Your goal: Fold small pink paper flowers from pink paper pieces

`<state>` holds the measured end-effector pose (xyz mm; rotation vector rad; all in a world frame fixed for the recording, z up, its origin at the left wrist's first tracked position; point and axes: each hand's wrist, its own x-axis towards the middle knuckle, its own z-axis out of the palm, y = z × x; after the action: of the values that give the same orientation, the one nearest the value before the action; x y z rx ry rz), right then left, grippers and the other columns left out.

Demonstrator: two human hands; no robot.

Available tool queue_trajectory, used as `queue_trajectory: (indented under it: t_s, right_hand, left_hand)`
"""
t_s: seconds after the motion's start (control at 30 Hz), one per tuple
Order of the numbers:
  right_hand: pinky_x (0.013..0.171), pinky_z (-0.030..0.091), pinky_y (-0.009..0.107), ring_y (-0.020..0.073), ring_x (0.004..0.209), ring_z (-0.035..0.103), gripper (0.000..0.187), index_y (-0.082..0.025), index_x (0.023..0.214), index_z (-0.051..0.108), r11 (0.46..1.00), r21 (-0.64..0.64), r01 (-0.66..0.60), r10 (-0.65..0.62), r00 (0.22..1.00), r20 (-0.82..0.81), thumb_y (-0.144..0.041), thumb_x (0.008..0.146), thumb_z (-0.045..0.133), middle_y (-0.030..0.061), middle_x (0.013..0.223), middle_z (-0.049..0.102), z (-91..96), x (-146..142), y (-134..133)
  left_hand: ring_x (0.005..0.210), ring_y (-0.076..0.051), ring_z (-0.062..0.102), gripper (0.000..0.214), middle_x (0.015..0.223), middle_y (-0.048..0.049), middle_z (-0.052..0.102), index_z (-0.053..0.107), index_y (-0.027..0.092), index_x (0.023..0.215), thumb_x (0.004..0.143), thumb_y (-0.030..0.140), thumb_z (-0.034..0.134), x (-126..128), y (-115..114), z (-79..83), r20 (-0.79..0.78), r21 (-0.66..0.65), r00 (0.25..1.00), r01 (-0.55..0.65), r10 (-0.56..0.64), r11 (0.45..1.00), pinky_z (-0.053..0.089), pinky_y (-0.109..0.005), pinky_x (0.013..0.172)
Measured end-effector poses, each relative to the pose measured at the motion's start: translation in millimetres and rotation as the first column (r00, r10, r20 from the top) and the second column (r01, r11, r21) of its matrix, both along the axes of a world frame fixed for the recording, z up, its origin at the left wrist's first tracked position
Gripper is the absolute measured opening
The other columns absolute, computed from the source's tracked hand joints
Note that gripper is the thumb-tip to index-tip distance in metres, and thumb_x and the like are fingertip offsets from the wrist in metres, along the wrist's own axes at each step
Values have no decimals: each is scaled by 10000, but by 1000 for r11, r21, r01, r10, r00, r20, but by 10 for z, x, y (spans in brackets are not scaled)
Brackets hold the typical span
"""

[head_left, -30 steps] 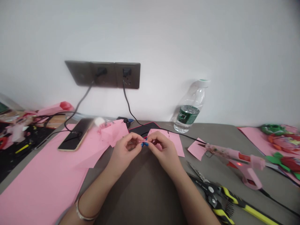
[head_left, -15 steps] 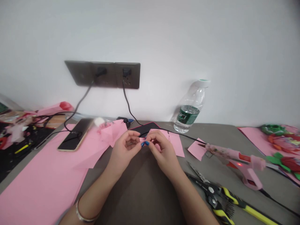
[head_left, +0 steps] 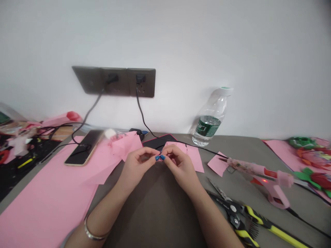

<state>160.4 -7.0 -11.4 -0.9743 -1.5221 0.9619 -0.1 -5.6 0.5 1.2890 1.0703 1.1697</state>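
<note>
My left hand [head_left: 137, 166] and my right hand [head_left: 179, 165] meet above the grey table, their blue-painted fingertips pressed together. Between them they pinch a small piece of pink paper [head_left: 159, 160], mostly hidden by my fingers. Under my right hand lies a sheet of pink paper [head_left: 195, 159]. A folded pink paper piece [head_left: 126, 146] sits just beyond my left hand. A metal bangle [head_left: 94, 234] circles my left wrist.
A long pink sheet [head_left: 49, 196] and a phone [head_left: 82, 148] lie left. On the right are a pink hot glue gun [head_left: 269, 179], yellow-handled pliers [head_left: 232, 213] and paper flowers [head_left: 314, 162]. A water bottle [head_left: 210, 120] stands against the wall.
My fingertips stay together with only slight shifts. Less of the small pink piece shows between them now than a second ago.
</note>
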Motion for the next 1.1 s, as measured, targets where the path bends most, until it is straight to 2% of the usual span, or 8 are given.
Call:
queue_trajectory:
  t_s: [0.23, 0.43, 0.67, 0.87, 0.97, 1.1]
  right_hand:
    - [697, 413, 312, 195, 816, 542, 112, -213, 829, 616, 999, -34, -9, 8, 999, -32, -288, 905, 583, 47, 880, 587, -24, 0, 3]
    - [706, 409, 308, 190, 813, 536, 120, -212, 818, 602, 999, -36, -21, 20, 999, -29, -300, 897, 587, 38, 868, 574, -35, 4, 7]
    - [731, 434, 314, 186, 814, 541, 173, -204, 805, 592, 995, -82, -62, 54, 994, -95, -356, 889, 597, 36, 860, 566, 4, -11, -11]
    - [676, 459, 301, 173, 741, 566, 220, -216, 859, 604, 975, -186, -118, 91, 985, -147, -431, 850, 648, 20, 819, 597, 9, 12, 1]
    - [698, 475, 317, 185, 766, 591, 226, -211, 886, 644, 975, -190, -118, 98, 989, -110, -430, 837, 671, 35, 836, 632, 7, 34, 16]
    - [729, 473, 334, 199, 806, 591, 199, -196, 801, 660, 983, -150, -106, 100, 994, -50, -390, 826, 696, 46, 831, 632, 5, 53, 23]
  left_hand:
    - [787, -164, 662, 80, 803, -28, 719, 729, 182, 779, 762, 260, 720, 12, -19, 6, -105, 56, 993, -56, 61, 997, 540, -250, 703]
    - [786, -166, 638, 78, 797, -33, 687, 722, 187, 776, 798, 245, 676, 2, -27, 25, -194, 135, 980, -16, 42, 991, 515, -238, 645]
    - [709, -138, 591, 111, 737, -14, 636, 678, 170, 743, 808, 259, 665, 12, -32, 76, -154, 77, 988, 24, -12, 997, 487, -220, 609]
    - [650, -130, 570, 137, 718, -10, 634, 686, 164, 759, 811, 290, 673, -29, -21, 82, -146, 20, 986, 82, -78, 996, 469, -231, 587]
    - [624, -128, 563, 174, 688, -6, 633, 676, 162, 733, 811, 316, 674, -27, -10, 81, -162, 2, 984, 74, -72, 997, 456, -230, 572]
    - [632, -132, 565, 217, 676, -6, 647, 661, 165, 697, 839, 327, 644, -33, 5, 72, -211, 25, 973, 102, -95, 994, 444, -236, 598]
